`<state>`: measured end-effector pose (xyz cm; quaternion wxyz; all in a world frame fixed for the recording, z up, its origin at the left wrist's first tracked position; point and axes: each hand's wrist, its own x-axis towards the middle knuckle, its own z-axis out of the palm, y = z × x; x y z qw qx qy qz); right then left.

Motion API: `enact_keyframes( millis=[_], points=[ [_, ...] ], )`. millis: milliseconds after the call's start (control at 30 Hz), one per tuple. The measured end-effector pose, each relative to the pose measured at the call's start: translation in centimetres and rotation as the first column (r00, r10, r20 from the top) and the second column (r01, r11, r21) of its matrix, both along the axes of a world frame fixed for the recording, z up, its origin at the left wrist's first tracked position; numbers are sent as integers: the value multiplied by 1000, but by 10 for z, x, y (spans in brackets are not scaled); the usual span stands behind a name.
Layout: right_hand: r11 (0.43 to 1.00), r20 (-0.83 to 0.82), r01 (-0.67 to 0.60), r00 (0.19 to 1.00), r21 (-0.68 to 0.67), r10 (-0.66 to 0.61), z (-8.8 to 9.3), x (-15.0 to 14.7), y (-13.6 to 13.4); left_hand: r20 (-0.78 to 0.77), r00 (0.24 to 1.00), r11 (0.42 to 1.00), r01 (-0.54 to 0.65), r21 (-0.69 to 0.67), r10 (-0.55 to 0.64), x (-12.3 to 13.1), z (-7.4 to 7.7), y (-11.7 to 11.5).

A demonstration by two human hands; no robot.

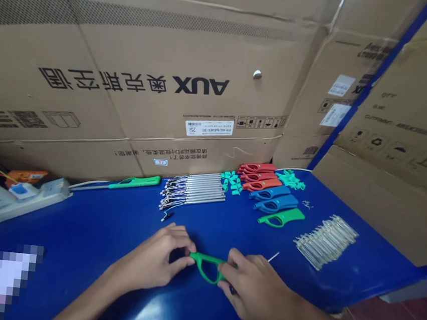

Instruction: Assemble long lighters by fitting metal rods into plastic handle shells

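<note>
A green plastic lighter handle shell (208,269) with a large trigger loop is held between both hands over the blue table. My left hand (162,253) pinches its narrow tip between thumb and fingertips. Wrapped round the wider body is my right hand (254,284), which hides most of that end. A thin pale stick (273,257) shows just beyond the right hand's knuckles; I cannot tell whether it is held. Beyond the hands lie a row of metal lighter tubes with wires (199,190) and a green lighter shell (282,217).
Blue shells (275,202), red shells (255,174) and teal plastic pieces (290,179) lie at the back. Clear slim tubes (326,241) are on the right. A complete green lighter (136,181) and a power strip (54,190) stand left. Cardboard (142,37) walls the table (116,231).
</note>
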<state>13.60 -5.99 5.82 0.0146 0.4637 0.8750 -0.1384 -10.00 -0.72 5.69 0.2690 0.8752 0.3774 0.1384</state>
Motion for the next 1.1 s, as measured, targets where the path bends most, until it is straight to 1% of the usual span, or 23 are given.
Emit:
enact_keyframes(
  millis=[67, 133, 200, 267, 333, 400, 433, 467, 500, 567, 633, 667, 733, 800, 833, 867, 900, 933, 1000, 1033, 1067, 1100],
  points=[
    [998, -12, -27, 1000, 63, 28, 0, 10, -7, 50, 999, 1000, 2, 18, -3, 12, 2, -1],
    [984, -46, -29, 998, 179, 37, 0, 23, -13, 109, 994, 999, 2, 35, -6, 25, 2, 0],
    [955, -83, -17, 996, 297, 43, 1, 38, -16, 168, 986, 998, 7, 60, -17, 38, 1, 2],
    [925, -100, -20, 993, 378, 62, 5, 55, -17, 210, 977, 995, 15, 99, -35, 52, -1, 3],
    [889, -90, -59, 990, 454, 112, 10, 72, -17, 223, 973, 987, 31, 160, -67, 66, -3, 3],
    [849, -66, -99, 986, 518, 155, 15, 87, -15, 201, 972, 964, 68, 257, -122, 79, -4, 3],
    [836, -58, -115, 983, 536, 173, 17, 94, -15, 177, 972, 940, 91, 329, -156, 86, -5, 2],
    [832, -55, -126, 981, 541, 184, 19, 100, -14, 143, 971, 903, 118, 413, -192, 91, -6, 2],
    [836, -56, -130, 981, 533, 188, 21, 106, -13, 99, 969, 853, 147, 500, -225, 97, -8, 2],
    [862, -65, -130, 980, 491, 186, 23, 115, -12, 7, 960, 730, 208, 651, -280, 108, -11, 3],
    [887, -70, -126, 982, 445, 175, 25, 122, -10, -66, 943, 615, 266, 742, -327, 119, -14, 6],
    [893, -68, -126, 983, 432, 172, 27, 126, -10, -86, 934, 575, 284, 767, -347, 124, -16, 7],
    [894, -51, -133, 984, 427, 171, 29, 134, -7, -108, 917, 516, 310, 799, -384, 133, -18, 11],
    [885, -25, -147, 984, 441, 176, 30, 143, -3, -125, 910, 494, 326, 806, -396, 142, -20, 16],
    [881, -7, -157, 984, 447, 179, 29, 147, 0, -123, 914, 503, 320, 803, -385, 147, -21, 19],
    [877, 15, -166, 984, 451, 179, 28, 151, 4, -109, 925, 531, 301, 792, -363, 151, -23, 23],
    [873, 42, -175, 984, 455, 175, 26, 156, 8, -79, 942, 578, 266, 772, -327, 156, -25, 26],
    [870, 72, -181, 983, 458, 166, 23, 159, 13, -42, 959, 641, 220, 736, -280, 160, -26, 30],
    [876, 139, -173, 983, 450, 123, 15, 166, 25, 17, 987, 780, 116, 615, -161, 168, -30, 38],
    [883, 171, -161, 981, 440, 94, 12, 168, 31, 25, 994, 831, 72, 551, -103, 172, -32, 42],
    [892, 202, -148, 977, 427, 65, 8, 169, 37, 20, 998, 866, 36, 499, -53, 176, -34, 45],
    [901, 231, -135, 972, 413, 40, 5, 170, 42, 9, 1000, 886, 7, 463, -12, 179, -35, 49]
  ],
)
